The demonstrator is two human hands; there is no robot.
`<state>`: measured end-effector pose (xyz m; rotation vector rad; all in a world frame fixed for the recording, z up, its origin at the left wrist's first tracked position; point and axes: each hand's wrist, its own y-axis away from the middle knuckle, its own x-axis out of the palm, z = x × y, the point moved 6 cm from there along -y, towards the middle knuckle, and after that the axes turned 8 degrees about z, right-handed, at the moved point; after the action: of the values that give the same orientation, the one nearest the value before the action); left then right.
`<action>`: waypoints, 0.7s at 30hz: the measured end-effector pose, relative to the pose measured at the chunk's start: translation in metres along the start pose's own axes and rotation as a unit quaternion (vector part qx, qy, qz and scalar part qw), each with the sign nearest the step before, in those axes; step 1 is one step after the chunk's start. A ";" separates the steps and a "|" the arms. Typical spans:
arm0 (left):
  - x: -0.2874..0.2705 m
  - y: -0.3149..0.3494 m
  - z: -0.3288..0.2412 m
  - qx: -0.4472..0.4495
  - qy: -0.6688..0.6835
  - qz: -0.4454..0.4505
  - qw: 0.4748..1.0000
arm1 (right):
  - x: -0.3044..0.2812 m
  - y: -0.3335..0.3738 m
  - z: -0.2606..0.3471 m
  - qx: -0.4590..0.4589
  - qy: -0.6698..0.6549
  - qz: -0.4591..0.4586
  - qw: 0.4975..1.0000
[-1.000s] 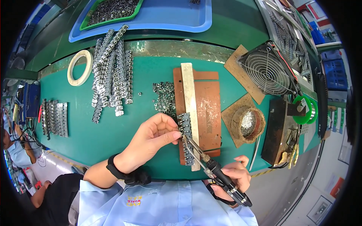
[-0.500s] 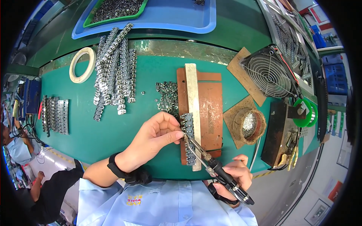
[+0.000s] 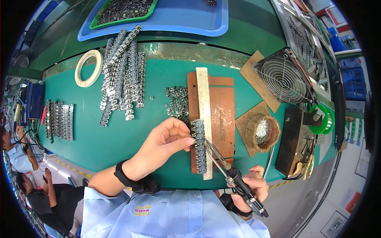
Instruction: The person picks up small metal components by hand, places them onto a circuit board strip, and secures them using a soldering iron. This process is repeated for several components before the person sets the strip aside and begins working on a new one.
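My left hand (image 3: 160, 146) is closed in a pinch, thumb and forefinger at the left edge of a strip of small dark circuit boards (image 3: 199, 150). Whatever sits between those fingertips is too small to make out. The strip lies along a pale metal bar (image 3: 205, 91) on a reddish-brown board (image 3: 222, 115). In my right hand (image 3: 254, 188) is a black-handled soldering iron (image 3: 240, 184) with a thin tube beside its shaft. Its tip points up and left, near the strip's right edge. Several small shiny metal parts (image 3: 177, 102) lie loose beyond my left hand.
More board strips lie in a pile (image 3: 124, 75) and a row (image 3: 59, 121). A tape roll (image 3: 79, 81), blue tray (image 3: 190, 29) and green tray (image 3: 147, 15) stand farther off. To the right are a fan (image 3: 282, 75), a round pot (image 3: 254, 137), a dark box (image 3: 289, 139) and a green reel (image 3: 315, 129).
The soldering iron's tip has moved right, from beside my left fingertips to the strip's right edge, and my right hand shifted slightly with it. My left hand keeps its pinch.
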<state>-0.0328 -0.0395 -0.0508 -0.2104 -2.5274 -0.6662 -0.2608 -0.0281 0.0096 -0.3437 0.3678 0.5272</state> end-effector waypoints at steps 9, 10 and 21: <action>0.001 0.000 0.000 0.000 -0.004 0.001 1.000 | 0.003 0.002 0.000 -0.002 -0.012 -0.019 1.000; 0.001 0.000 0.000 0.001 -0.005 0.002 1.000 | 0.002 0.002 0.000 -0.003 -0.015 -0.024 1.000; 0.002 0.001 -0.002 0.006 -0.014 0.004 1.000 | 0.005 -0.002 0.004 -0.013 -0.011 -0.013 1.000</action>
<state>-0.0335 -0.0397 -0.0475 -0.2260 -2.5550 -0.6494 -0.2551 -0.0258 0.0111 -0.3664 0.3355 0.5109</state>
